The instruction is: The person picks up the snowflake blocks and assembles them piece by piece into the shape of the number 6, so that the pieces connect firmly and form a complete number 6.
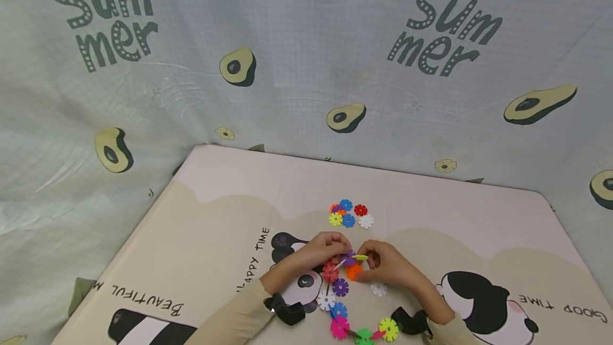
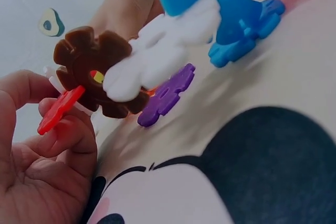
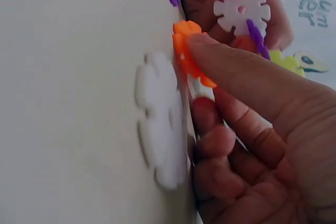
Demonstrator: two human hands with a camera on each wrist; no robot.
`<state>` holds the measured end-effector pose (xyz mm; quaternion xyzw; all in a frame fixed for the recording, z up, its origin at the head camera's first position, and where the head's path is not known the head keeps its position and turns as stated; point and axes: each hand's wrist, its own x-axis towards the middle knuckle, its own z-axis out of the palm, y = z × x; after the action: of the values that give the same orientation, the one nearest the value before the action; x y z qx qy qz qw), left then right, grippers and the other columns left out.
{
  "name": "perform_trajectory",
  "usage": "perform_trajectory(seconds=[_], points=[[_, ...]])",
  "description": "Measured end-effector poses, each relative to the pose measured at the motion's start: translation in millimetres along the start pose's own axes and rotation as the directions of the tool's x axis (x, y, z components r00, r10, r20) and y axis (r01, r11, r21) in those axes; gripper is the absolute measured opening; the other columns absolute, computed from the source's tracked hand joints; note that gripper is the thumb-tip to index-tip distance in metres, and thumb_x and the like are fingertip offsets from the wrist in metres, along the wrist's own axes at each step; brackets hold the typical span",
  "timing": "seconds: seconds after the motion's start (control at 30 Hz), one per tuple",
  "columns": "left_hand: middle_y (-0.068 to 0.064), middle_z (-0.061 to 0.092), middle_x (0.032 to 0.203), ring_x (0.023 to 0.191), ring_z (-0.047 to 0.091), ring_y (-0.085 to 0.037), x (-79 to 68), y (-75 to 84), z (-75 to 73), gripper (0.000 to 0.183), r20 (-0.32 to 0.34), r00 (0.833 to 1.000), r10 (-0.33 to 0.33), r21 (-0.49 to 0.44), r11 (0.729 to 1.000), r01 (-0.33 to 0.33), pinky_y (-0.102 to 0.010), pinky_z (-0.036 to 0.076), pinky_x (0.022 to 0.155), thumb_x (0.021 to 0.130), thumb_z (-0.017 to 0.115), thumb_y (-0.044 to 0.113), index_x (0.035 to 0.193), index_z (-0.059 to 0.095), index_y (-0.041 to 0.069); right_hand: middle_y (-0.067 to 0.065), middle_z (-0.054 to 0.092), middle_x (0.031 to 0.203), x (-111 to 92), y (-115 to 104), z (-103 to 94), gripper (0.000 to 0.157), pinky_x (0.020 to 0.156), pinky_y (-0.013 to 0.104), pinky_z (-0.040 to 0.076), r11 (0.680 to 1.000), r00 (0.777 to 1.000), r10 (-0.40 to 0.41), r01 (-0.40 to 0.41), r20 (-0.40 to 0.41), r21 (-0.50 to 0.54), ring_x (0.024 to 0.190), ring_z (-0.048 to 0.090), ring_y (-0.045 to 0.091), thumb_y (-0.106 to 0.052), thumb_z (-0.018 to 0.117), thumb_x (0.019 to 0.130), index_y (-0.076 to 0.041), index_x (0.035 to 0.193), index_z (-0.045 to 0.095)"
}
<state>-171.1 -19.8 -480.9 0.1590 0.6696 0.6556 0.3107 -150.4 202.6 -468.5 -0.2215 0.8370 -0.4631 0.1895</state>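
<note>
A curved chain of interlocked, notched plastic discs runs from a yellow disc [image 1: 388, 329] past a magenta disc [image 1: 340, 328] up to a purple disc [image 1: 348, 258] and another yellow disc [image 1: 361, 257]. My left hand [image 1: 322, 252] grips the chain's upper end, its fingers around the red disc [image 2: 61, 109] and the white disc behind it. Beyond these, a brown disc [image 2: 86, 72] joins a white disc [image 2: 163, 45]. With thumb and fingers, my right hand [image 1: 390, 265] pinches an orange disc [image 3: 190, 51] close to the tabletop, beside the chain's end.
Loose purple [image 1: 340, 287] and white discs [image 1: 378, 288] lie by the hands. Farther back is a small group of loose discs, among them a red disc [image 1: 361, 210]. The table [image 1: 287, 180] has a panda-printed cover and meets an avocado-print curtain [image 1: 287, 105].
</note>
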Motion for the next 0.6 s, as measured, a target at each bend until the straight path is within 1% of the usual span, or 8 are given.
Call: perform_trajectory(seconds=[0.1, 0.17, 0.23, 0.3, 0.4, 0.5, 0.6], points=[[0.002, 0.065, 0.077, 0.065, 0.052, -0.004, -0.2, 0.4, -1.0, 0.025, 0.014, 1.000, 0.003, 0.010, 1.000, -0.003, -0.015, 0.045, 0.063, 0.096, 0.058, 0.011, 0.109, 0.064, -0.009, -0.003, 0.049, 0.070, -2.5, 3.5, -3.2, 0.022, 0.055, 0.019, 0.038, 0.999, 1.000, -0.008, 0.007, 0.016, 0.040, 0.061, 0.045, 0.006, -0.016, 0.080, 0.081, -0.005, 0.090, 0.064], [-0.002, 0.070, 0.083, 0.068, 0.055, -0.004, -0.5, 0.6, -1.5, 0.025, 0.023, 1.000, 0.015, 0.022, 1.000, -0.016, -0.015, 0.047, 0.065, 0.095, 0.061, 0.011, 0.110, 0.066, -0.008, -0.002, 0.052, 0.072, -4.4, 6.0, -5.1, 0.021, 0.056, 0.018, 0.040, 0.997, 1.000, -0.009, 0.007, 0.020, 0.074, 0.062, 0.047, 0.006, -0.015, 0.078, 0.083, -0.004, 0.092, 0.063], [-0.007, 0.073, 0.090, 0.071, 0.058, -0.004, -0.4, 0.8, -1.1, 0.025, 0.022, 0.999, 0.033, 0.039, 0.999, -0.034, -0.016, 0.049, 0.068, 0.094, 0.062, 0.010, 0.110, 0.067, -0.009, 0.001, 0.056, 0.077, -6.4, 8.9, -7.2, 0.022, 0.060, 0.018, 0.045, 0.994, 1.000, 0.008, -0.009, 0.012, 0.106, 0.065, 0.051, 0.007, -0.014, 0.077, 0.084, -0.001, 0.096, 0.063], [-0.011, 0.073, 0.091, 0.070, 0.057, -0.003, -0.1, 0.5, -0.4, 0.025, 0.006, 0.999, 0.042, 0.050, 0.998, -0.042, -0.016, 0.049, 0.069, 0.094, 0.062, 0.010, 0.109, 0.067, -0.009, 0.005, 0.060, 0.081, -8.5, 11.4, -9.9, 0.022, 0.063, 0.019, 0.048, 0.991, 1.000, 0.028, -0.027, -0.006, 0.132, 0.068, 0.054, 0.008, -0.012, 0.074, 0.087, 0.002, 0.099, 0.063], [-0.015, 0.073, 0.094, 0.073, 0.059, -0.003, 0.1, 0.0, 1.4, 0.024, -0.037, 0.999, 0.037, 0.060, 0.998, -0.035, -0.016, 0.049, 0.071, 0.095, 0.062, 0.011, 0.109, 0.067, -0.008, 0.009, 0.063, 0.085, -11.2, 13.8, -14.2, 0.023, 0.066, 0.021, 0.052, 0.984, 0.997, 0.068, -0.060, -0.041, 0.170, 0.070, 0.059, 0.011, -0.011, 0.070, 0.089, 0.006, 0.102, 0.062], [-0.015, 0.072, 0.098, 0.078, 0.061, -0.004, 0.9, -1.3, 2.4, 0.024, -0.075, 0.997, 0.029, 0.060, 0.998, -0.025, -0.017, 0.050, 0.075, 0.095, 0.062, 0.014, 0.110, 0.067, -0.005, 0.010, 0.064, 0.084, -13.3, 14.9, -17.6, 0.027, 0.064, 0.023, 0.054, 0.975, 0.992, 0.103, -0.085, -0.077, 0.204, 0.068, 0.061, 0.012, -0.011, 0.070, 0.090, 0.009, 0.105, 0.060], [-0.013, 0.072, 0.098, 0.079, 0.061, -0.006, 1.9, -2.2, 3.1, 0.024, -0.100, 0.995, 0.027, 0.068, 0.997, -0.020, -0.018, 0.050, 0.076, 0.096, 0.062, 0.016, 0.110, 0.067, -0.003, 0.009, 0.065, 0.080, -14.9, 15.7, -19.9, 0.029, 0.059, 0.023, 0.052, 0.969, 0.982, 0.146, -0.117, -0.123, 0.217, 0.063, 0.060, 0.012, -0.013, 0.069, 0.091, 0.010, 0.107, 0.060]])
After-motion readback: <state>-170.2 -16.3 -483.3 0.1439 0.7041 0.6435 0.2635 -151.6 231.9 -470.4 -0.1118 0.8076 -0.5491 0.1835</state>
